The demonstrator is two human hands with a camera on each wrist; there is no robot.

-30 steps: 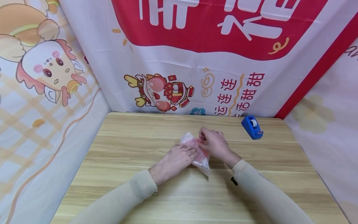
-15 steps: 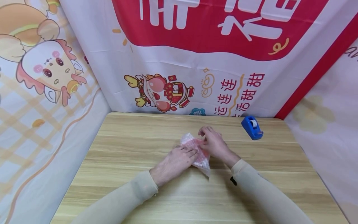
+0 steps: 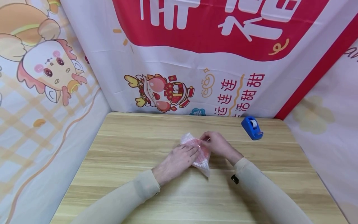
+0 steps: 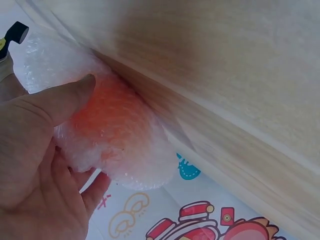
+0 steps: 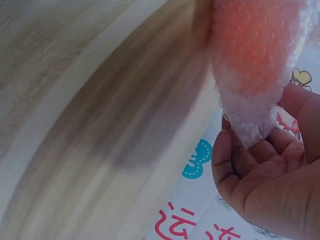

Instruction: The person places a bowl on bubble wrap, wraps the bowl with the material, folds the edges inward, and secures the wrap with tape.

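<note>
A bubble-wrapped bundle (image 3: 204,165) lies on the wooden table, its clear wrap twisted to a narrow corner on the near side. Through the bubble wrap (image 4: 150,170) shows something red-orange, its kind hidden. My left hand (image 3: 180,160) lies across the bundle from the left; in the left wrist view its thumb presses one face and its fingers reach round the other side. My right hand (image 3: 219,144) is at the bundle's far right edge. In the right wrist view, its fingers (image 5: 265,155) curl around a tapered end of the wrap, with the thumb on the other side.
A blue tape dispenser (image 3: 252,127) with a roll of clear tape stands at the table's back right. Printed cloth (image 3: 167,62) hangs behind the table (image 3: 126,130), and more covers both sides.
My right hand's raised fingers have come down and curled in at the wrap's edge, and the hand has shifted slightly. My left hand stays on the bundle.
</note>
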